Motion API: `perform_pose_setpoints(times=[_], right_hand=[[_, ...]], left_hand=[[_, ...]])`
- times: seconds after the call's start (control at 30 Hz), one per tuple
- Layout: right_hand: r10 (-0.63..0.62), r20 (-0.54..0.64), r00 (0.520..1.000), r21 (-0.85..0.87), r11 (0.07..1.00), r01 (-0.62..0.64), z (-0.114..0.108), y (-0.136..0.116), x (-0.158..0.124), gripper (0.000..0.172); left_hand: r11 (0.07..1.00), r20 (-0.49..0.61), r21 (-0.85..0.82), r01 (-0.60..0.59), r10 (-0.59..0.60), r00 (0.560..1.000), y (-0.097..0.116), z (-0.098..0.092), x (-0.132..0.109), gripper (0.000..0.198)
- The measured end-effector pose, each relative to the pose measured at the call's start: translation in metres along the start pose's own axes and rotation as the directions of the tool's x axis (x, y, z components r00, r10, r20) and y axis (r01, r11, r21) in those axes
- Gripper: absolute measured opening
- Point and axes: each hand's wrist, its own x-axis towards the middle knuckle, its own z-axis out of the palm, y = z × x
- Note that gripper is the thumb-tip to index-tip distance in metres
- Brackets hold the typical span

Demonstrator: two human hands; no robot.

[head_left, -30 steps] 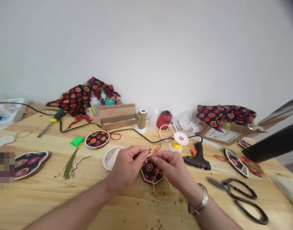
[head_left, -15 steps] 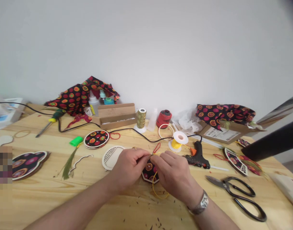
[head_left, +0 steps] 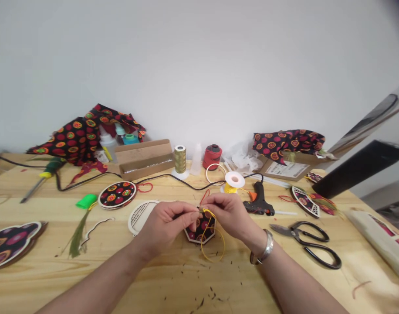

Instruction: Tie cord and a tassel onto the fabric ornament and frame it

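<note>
Between my hands is an octagonal pendant (head_left: 203, 232), dark patterned fabric in a pale wooden rim, with a red cord loop (head_left: 204, 197) at its top. My left hand (head_left: 168, 224) pinches the pendant's top edge between thumb and forefinger. Thumb and fingertips of my right hand (head_left: 227, 213) are pinched on a yellow cord (head_left: 224, 244), which loops down over the pendant onto the table. The exact knot at the fingertips is hidden. A spool of yellow cord (head_left: 231, 189) stands just beyond my right hand. Left of my left hand lies a round wooden cutout (head_left: 139, 218).
Scissors (head_left: 295, 233) lie right of my right wrist, with a black glue gun (head_left: 260, 203) behind them. Beyond are a red thread spool (head_left: 212, 157), a gold thread spool (head_left: 180, 159) and a cardboard box (head_left: 145, 161). A round fabric pendant (head_left: 117, 195) and a green tassel (head_left: 78, 235) lie left.
The view has shifted right, so most things sit further left. My right hand has turned and opened up a little from the pendant, showing more of its face and the yellow cord.
</note>
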Motion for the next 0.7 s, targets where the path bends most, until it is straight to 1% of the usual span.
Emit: perform_pose_setpoints(times=[0.07,0.13,0.27,0.37,0.43,0.53,0.6,0.7], right_hand=[[0.090,0.013,0.996,0.076,0.993,-0.091,0.003,0.000,0.000,0.012],[0.153,0.031,0.988,0.154,0.976,-0.156,0.006,0.000,0.000,0.014],[0.220,0.038,0.975,0.253,0.942,-0.222,0.009,-0.002,-0.001,0.025],[0.247,0.022,0.969,0.247,0.938,-0.245,0.011,-0.004,-0.003,0.027],[0.192,-0.012,0.981,0.170,0.967,-0.187,0.014,-0.007,-0.005,0.024],[-0.003,-0.060,0.998,-0.039,0.999,0.001,0.017,-0.012,-0.010,0.018],[-0.115,-0.041,0.993,-0.168,0.980,0.107,0.019,-0.015,-0.014,0.020],[-0.187,-0.007,0.982,-0.314,0.933,0.176,0.018,-0.017,-0.017,0.020]], left_hand=[[1.000,-0.048,0.004,0.000,0.001,0.999,-0.001,0.000,0.001,0.021],[1.000,-0.096,0.014,-0.007,0.008,0.995,-0.002,0.000,0.001,0.022],[0.998,-0.169,0.058,-0.028,0.038,0.985,-0.005,0.000,0.002,0.024],[0.993,-0.226,0.112,-0.043,0.067,0.972,-0.005,0.001,0.002,0.023],[0.988,-0.252,0.143,-0.052,0.087,0.964,-0.004,0.001,0.002,0.023],[0.986,-0.265,0.159,-0.046,0.087,0.960,-0.003,0.002,0.002,0.023],[0.984,-0.271,0.173,-0.031,0.077,0.960,-0.004,0.002,0.002,0.021],[0.974,-0.269,0.227,-0.019,0.081,0.960,-0.007,0.003,0.002,0.020]])
